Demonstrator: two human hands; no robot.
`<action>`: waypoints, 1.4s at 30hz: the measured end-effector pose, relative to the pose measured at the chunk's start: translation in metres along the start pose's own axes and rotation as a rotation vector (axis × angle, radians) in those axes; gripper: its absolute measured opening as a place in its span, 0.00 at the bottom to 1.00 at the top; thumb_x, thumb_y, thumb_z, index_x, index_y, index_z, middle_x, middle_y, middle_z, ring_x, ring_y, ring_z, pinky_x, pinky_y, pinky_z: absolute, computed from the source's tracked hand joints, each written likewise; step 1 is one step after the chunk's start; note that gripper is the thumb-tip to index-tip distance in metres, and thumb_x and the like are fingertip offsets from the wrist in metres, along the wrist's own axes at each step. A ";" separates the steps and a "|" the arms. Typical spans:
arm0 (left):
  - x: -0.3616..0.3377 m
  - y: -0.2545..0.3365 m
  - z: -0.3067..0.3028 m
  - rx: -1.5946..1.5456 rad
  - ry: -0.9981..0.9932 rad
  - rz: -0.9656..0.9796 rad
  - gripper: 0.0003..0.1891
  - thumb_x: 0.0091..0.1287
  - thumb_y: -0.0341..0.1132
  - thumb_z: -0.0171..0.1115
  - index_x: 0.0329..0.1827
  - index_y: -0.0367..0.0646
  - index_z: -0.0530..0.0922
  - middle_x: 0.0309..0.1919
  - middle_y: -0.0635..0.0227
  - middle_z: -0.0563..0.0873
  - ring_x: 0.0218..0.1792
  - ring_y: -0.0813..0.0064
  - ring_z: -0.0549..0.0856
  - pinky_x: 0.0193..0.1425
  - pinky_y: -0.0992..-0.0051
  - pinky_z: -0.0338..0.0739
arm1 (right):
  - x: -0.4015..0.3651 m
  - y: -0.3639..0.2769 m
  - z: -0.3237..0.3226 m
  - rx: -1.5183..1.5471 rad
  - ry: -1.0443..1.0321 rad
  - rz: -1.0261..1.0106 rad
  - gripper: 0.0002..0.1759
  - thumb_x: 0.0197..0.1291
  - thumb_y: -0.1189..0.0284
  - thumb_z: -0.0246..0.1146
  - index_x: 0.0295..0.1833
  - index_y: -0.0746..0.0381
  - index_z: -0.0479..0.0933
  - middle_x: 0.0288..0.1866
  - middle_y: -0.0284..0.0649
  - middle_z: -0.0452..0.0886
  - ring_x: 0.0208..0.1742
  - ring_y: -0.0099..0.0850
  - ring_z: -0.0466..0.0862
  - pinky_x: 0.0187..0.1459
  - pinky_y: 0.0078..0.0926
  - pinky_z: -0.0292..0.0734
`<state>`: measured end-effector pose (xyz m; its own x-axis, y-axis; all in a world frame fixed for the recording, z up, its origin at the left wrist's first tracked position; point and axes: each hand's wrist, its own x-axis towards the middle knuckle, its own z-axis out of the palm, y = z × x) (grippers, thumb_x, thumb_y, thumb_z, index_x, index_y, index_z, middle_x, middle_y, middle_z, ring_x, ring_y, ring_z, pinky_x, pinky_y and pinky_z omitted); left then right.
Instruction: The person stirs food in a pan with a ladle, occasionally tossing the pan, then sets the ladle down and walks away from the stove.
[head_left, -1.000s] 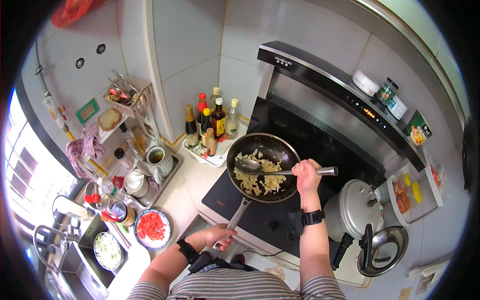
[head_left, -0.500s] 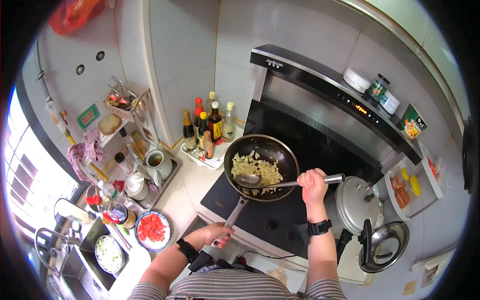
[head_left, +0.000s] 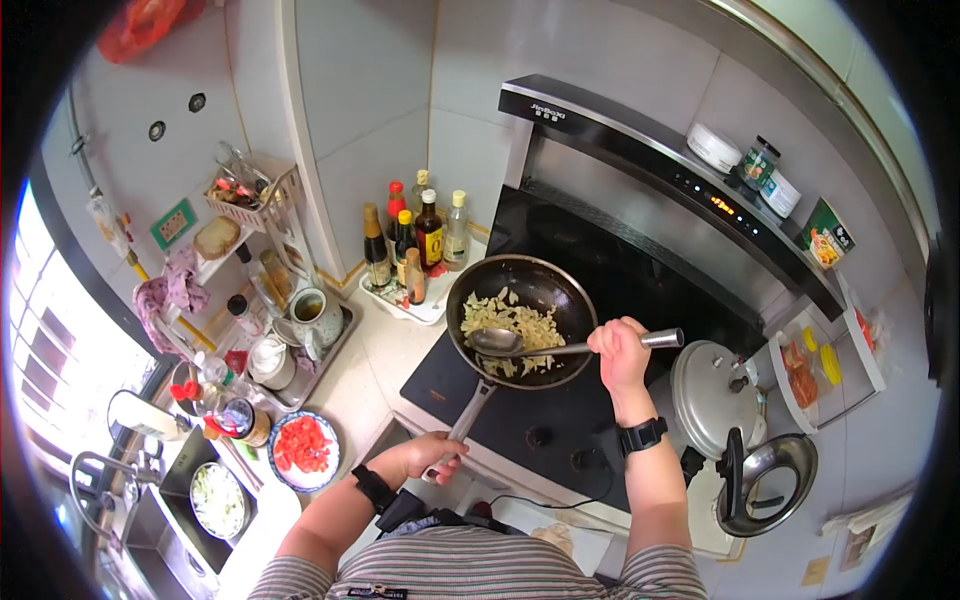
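A dark frying pan (head_left: 565, 290) stands on the black stove (head_left: 500, 430) with pale chopped food (head_left: 530, 325) spread over its bottom. My left hand (head_left: 435, 457) is wrapped round the end of the pan's grey handle (head_left: 470, 412). In my right hand (head_left: 620, 355) is the metal shaft of a ladle (head_left: 495, 342), whose bowl rests among the food at the pan's left side. The shaft crosses the pan's right rim, and its thick end (head_left: 662, 339) sticks out past my fist.
Sauce bottles (head_left: 430, 235) stand on a white tray behind the pan. Left are a plate of chopped red food (head_left: 304, 454) and a bowl of pale green pieces (head_left: 218, 500) at the sink. A pressure cooker (head_left: 714, 398) and a metal basin (head_left: 795, 460) are right.
The ladle bowl has moved slightly up and left within the pan, and my right hand has shifted a little upward with it. My left hand keeps its hold on the handle.
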<state>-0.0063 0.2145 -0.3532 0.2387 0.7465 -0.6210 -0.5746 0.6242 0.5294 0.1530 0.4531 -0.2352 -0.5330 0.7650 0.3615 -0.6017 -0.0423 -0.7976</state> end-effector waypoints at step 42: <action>0.009 -0.003 -0.011 -0.056 -0.003 -0.035 0.08 0.59 0.32 0.54 0.31 0.41 0.64 0.17 0.70 0.67 0.11 0.82 0.63 0.12 0.79 0.58 | -0.021 -0.035 -0.026 -0.054 0.124 0.045 0.19 0.52 0.77 0.46 0.11 0.55 0.52 0.07 0.30 0.51 0.10 0.21 0.50 0.18 0.22 0.52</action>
<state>-0.0108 0.2168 -0.3671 0.2618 0.7255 -0.6365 -0.6085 0.6360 0.4746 0.2006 0.4551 -0.2269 -0.4791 0.8369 0.2647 -0.5440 -0.0464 -0.8378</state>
